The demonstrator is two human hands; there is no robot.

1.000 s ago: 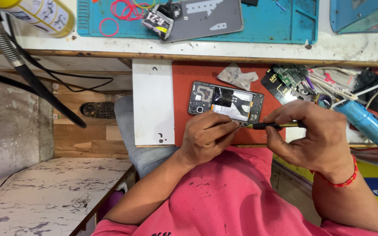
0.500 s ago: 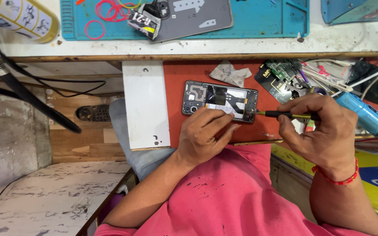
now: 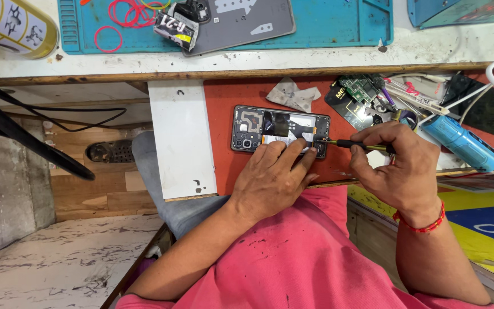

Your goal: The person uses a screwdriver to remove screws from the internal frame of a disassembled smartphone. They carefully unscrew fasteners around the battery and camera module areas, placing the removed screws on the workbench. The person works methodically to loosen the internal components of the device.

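We hold the opened phone [image 3: 280,131] with left hand [image 3: 273,180] fingers pressing; right hand [image 3: 398,169] grasps the screwdriver [image 3: 354,145] at its right end, so we judge a screw is being worked; next needs steady turning.

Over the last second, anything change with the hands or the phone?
Barely. The right hand still holds the screwdriver with its tip at the opened phone's right end, and the left hand still pins the phone to the red board. Only the camera view drifted slightly; nothing was picked up or let go.
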